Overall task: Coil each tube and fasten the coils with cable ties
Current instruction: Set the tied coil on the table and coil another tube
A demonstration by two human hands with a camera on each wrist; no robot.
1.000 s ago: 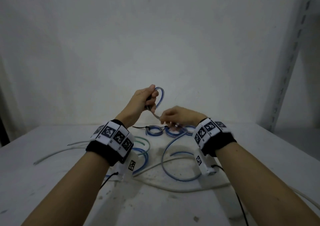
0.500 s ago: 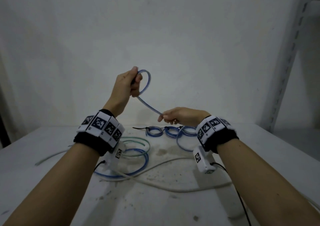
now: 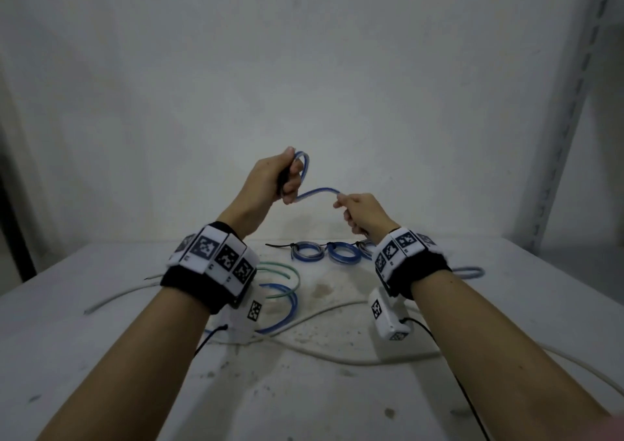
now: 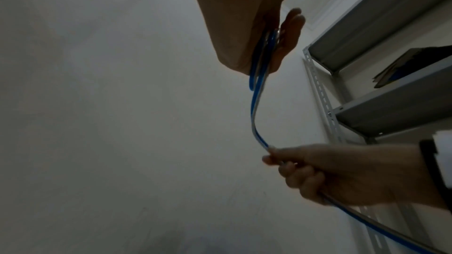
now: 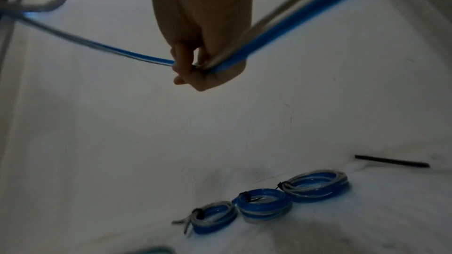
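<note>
Both hands are up off the table, working in mid-air over its far half. The left hand (image 3: 274, 179) has its fingers curled tight round a small loop of blue tube (image 3: 317, 192), the loop poking out above the fist, with what looks like a dark strip, maybe a cable tie, clamped in alongside, though I can't be sure. Over to the right and a little lower, the right hand (image 3: 363, 212) pinches the same tube between thumb and fingers, and the free length trails down past that wrist toward the right edge of the table (image 3: 506, 390). Between the two hands the tube arcs in a springy hump, so it looks light but stiff enough to want to uncurl; I'd say each new turn has to be pinned where it crosses the others, inside the left fist, or it will pop open. It looks smooth, probably slippery, so feeding it through a light pinch seems right. Three finished coils (image 5: 264, 205) sit in a row at the far side, each cinched with a dark tie. A loose cable tie (image 5: 391, 161) lies just beyond them. Nearer, a green tube (image 3: 280, 271), another blue one and a white tube (image 3: 337, 358) sprawl uncoiled.
</note>
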